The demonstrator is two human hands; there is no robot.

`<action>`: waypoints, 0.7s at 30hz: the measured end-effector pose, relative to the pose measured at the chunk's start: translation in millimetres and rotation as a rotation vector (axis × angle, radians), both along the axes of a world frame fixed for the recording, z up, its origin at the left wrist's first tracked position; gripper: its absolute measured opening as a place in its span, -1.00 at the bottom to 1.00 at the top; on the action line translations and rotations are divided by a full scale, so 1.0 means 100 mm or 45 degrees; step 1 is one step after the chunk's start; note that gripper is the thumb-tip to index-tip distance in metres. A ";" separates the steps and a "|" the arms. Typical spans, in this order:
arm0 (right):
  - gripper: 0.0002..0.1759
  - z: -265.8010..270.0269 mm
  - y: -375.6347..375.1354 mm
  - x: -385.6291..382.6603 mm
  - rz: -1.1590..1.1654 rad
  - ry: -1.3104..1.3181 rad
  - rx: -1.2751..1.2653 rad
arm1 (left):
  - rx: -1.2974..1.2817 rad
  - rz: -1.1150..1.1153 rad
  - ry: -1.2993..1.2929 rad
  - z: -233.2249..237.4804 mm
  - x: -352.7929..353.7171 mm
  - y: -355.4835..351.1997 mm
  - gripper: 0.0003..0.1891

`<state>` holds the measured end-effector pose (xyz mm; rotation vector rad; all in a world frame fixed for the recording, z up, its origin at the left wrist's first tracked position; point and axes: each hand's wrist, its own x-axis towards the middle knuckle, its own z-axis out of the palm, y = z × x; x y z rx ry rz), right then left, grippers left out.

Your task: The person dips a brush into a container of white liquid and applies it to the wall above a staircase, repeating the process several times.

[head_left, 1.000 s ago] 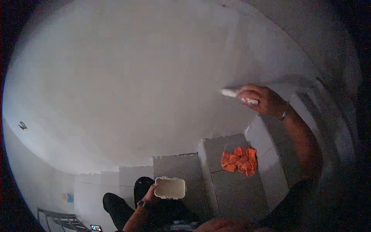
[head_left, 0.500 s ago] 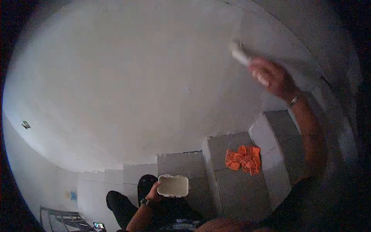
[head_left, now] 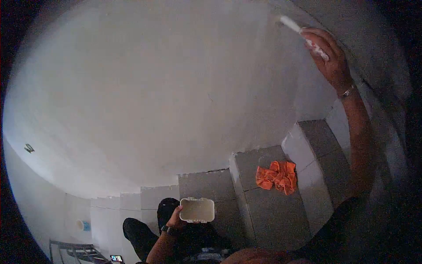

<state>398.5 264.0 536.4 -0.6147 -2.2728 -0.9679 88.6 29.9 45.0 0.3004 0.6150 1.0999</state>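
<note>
My right hand (head_left: 327, 55) is closed around the pale handle of a paintbrush (head_left: 290, 23), high at the upper right. The brush's tip is at the surface of the light wall (head_left: 154, 92), where a slightly darker streak runs down. White smears, probably paint, show on the handle and fingers. Low in the view, my left hand (head_left: 175, 219) grips the left side of a rectangular off-white tub (head_left: 212, 211). The tub is held level above my lap, and pale material lies inside it.
A crumpled orange cloth (head_left: 278, 177) lies on a grey tiled stair (head_left: 272, 220). Steps climb to the right along the wall. At lower left are a dark metal railing (head_left: 79, 251), a lit phone (head_left: 116, 258) and a white-and-blue bucket-like container (head_left: 83, 225).
My right hand and the paintbrush have moved up and to the right along the wall. My left hand keeps the tub in nearly the same place.
</note>
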 end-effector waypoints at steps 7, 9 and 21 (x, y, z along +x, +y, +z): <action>-0.79 -0.67 0.04 0.12 0.129 -0.181 -0.499 | 0.044 -0.051 -0.070 -0.07 -0.02 0.00 -0.35; -0.82 -0.90 -0.01 0.08 0.033 -0.284 -0.821 | -0.008 -0.013 0.082 -0.02 -0.01 0.00 -0.35; -0.77 -0.01 -0.08 -0.01 0.055 0.099 0.011 | -0.136 0.069 0.218 0.12 0.07 -0.03 -0.32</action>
